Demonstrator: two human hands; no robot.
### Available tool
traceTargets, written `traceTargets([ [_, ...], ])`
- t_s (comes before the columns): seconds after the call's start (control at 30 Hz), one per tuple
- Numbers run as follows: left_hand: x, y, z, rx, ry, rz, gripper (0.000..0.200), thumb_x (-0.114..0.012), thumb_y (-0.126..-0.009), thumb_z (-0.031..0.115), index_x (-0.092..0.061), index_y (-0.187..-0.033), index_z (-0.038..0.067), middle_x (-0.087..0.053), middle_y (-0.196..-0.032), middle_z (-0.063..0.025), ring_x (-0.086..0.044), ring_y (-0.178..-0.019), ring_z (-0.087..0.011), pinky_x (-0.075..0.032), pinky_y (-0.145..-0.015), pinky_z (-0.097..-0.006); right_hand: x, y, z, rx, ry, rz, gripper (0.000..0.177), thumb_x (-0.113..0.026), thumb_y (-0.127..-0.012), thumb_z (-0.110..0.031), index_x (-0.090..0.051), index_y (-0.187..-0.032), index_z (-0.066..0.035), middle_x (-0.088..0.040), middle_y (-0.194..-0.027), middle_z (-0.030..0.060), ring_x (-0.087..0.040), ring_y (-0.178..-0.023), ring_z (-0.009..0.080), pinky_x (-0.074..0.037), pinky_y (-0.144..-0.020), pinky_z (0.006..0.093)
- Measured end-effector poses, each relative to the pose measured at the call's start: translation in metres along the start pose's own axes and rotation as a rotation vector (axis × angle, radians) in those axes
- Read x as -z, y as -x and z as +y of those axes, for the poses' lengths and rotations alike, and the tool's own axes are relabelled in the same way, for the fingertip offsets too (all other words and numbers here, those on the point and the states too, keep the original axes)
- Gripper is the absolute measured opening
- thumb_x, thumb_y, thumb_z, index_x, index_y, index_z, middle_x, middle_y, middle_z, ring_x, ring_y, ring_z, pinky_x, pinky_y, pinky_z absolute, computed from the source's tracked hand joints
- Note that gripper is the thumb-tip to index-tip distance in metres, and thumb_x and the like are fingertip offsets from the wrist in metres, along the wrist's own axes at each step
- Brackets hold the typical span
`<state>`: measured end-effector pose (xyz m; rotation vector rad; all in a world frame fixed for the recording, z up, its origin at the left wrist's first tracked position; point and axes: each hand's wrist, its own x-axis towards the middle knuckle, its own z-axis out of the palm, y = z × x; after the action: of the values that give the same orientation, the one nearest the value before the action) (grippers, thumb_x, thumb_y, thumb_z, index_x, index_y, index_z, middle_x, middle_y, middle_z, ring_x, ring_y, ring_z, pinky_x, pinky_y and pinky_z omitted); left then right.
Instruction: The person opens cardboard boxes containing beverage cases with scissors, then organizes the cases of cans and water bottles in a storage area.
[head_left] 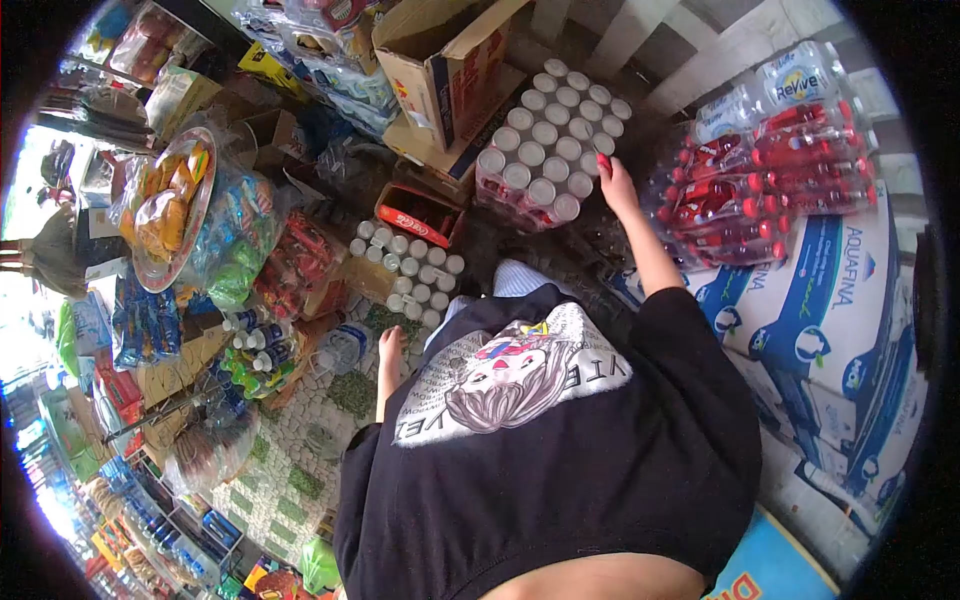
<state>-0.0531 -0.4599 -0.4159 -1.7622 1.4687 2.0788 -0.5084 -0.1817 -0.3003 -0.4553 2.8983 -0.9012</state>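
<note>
My right hand (619, 188) is closed around a small red-handled tool (603, 163), whose tip points over a stack of shrink-wrapped cans (540, 160). The kind of tool is too small to make out. Round silver lids face up across the pack, and clear film wraps its sides. On the other side of my body, my left hand (390, 345) hangs low with its fingers loosely stretched and nothing visible in it. Ahead of that hand stands a group of smaller cans (410, 265), beside a red Coca-Cola carton (418, 215).
Packs of red-drink bottles (720, 190) lie on stacked Aquafina boxes (820, 300) at right. An open cardboard box (440, 80) stands behind the cans. A tray of snack packets (175, 210) and hanging bags crowd the left. A large clear water bottle (342, 347) sits on the patterned floor (275, 460).
</note>
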Motion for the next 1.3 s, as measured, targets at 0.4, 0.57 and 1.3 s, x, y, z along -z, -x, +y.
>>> traceTargets([
  [0.4,-0.086,0.016,-0.033,-0.042,0.241,0.078,0.019,-0.050,-0.074,0.019,-0.051,-0.071,0.001,-0.051,-0.059,-0.0041,-0.047,-0.052,-0.0106,-0.036,-0.047,-0.0225,0.031,-0.147,-0.008,0.064,0.778,-0.305,0.025,-0.041,-0.076,-0.024,-0.052,-0.095,-0.013,-0.050,-0.102,0.0072,-0.050,-0.092,0.0276,-0.034,-0.072,0.0517],
  [0.57,-0.150,-0.017,0.049,-0.425,-0.136,0.274,0.026,-0.054,-0.072,0.023,-0.053,-0.082,-0.002,-0.053,-0.073,-0.0107,-0.050,-0.069,-0.0218,-0.040,-0.063,-0.0314,0.032,-0.186,0.006,0.213,0.931,-0.358,0.024,-0.042,-0.075,-0.023,-0.055,-0.093,-0.012,-0.050,-0.101,0.0063,-0.049,-0.093,0.0259,-0.032,-0.074,0.0509],
  [1.3,-0.360,-0.013,0.215,-0.633,-1.132,0.208,0.133,-0.069,-0.028,0.058,0.002,-0.126,0.003,0.003,-0.132,-0.0175,0.002,-0.120,-0.0384,-0.014,-0.081,-0.0655,0.052,-0.258,-0.010,0.701,0.914,-0.812,0.025,-0.052,-0.070,-0.030,-0.057,-0.088,-0.013,-0.057,-0.088,0.0065,-0.054,-0.084,0.0238,-0.040,-0.068,0.0443],
])
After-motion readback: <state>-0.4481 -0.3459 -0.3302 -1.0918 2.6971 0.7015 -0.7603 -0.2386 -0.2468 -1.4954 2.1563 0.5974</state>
